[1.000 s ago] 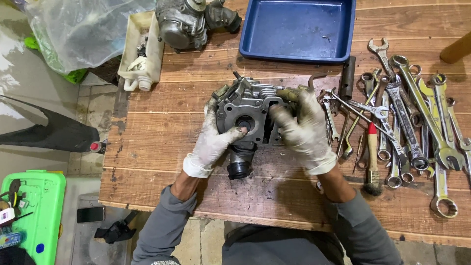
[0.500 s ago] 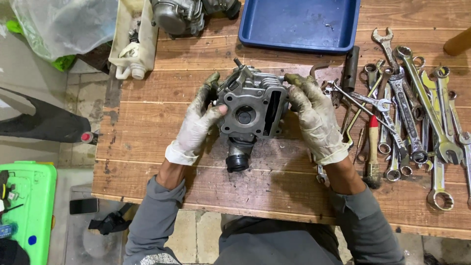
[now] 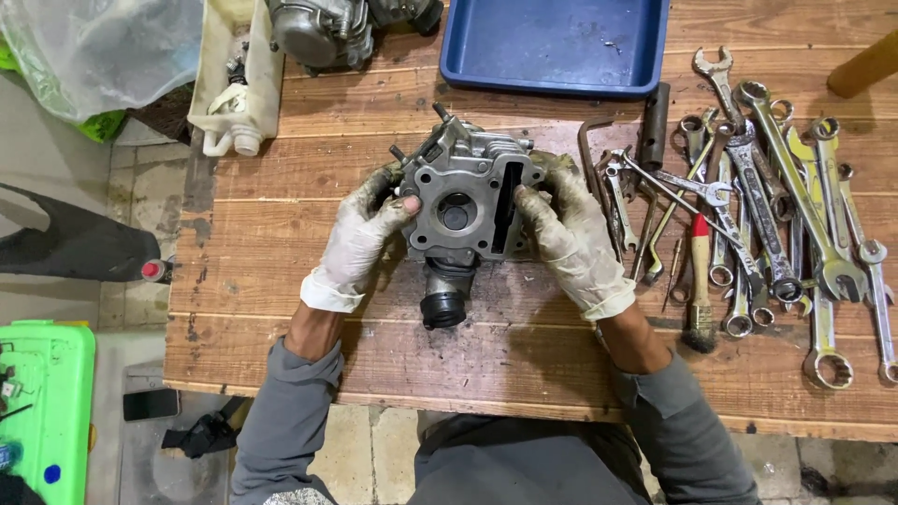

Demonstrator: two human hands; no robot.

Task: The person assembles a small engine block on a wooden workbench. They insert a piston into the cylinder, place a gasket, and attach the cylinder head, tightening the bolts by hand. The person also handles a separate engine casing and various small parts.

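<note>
Presently both gloved hands are gripping the grey engine part [image 3: 465,201] over the wooden surface [image 3: 374,365]: the left hand [image 3: 360,238] is clasping its left edge, the right hand [image 3: 568,234] its right. Inspection appears underway; turning it calls for a firm two-sided hold. Beyond, wrenches [image 3: 786,206] and a blue tray [image 3: 557,47] are lying.
</note>
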